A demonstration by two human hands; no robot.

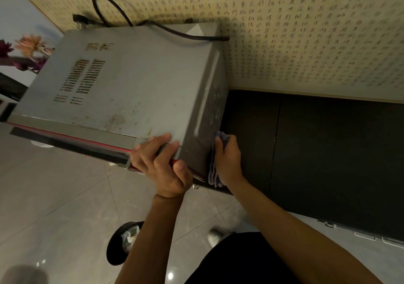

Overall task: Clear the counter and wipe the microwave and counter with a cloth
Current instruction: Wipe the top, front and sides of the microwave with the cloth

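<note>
My left hand (161, 168) is clamped on the front right top corner of the microwave (135, 82), fingers curled onto the flat top and thumb pressed against the thin red strip along the front edge. My right hand (228, 159) lies against the microwave's right side wall with the fingers nearly straight, pressing a folded bluish-purple cloth (213, 174) between palm and metal; soft layered folds stick out past my fingertips and below my wrist. The 2 hands are near each other but apart, with the box's corner between them. The microwave is a boxy grey sheet-metal case, dull and speckled with brownish spots toward the front, with 2 rows of narrow vent slots (80, 80) punched in the top and a long pressed ridge down the side. It stands at the left end of a dark, matte counter (328, 152) with a straight seam across it, its back near the wall (306, 43), which is cream paper covered in columns of brush script. A thick black rubbery power cord (166, 29) loops over the rear. Below are glossy pale grey floor tiles (54, 196) and a round black bin (122, 242).
</note>
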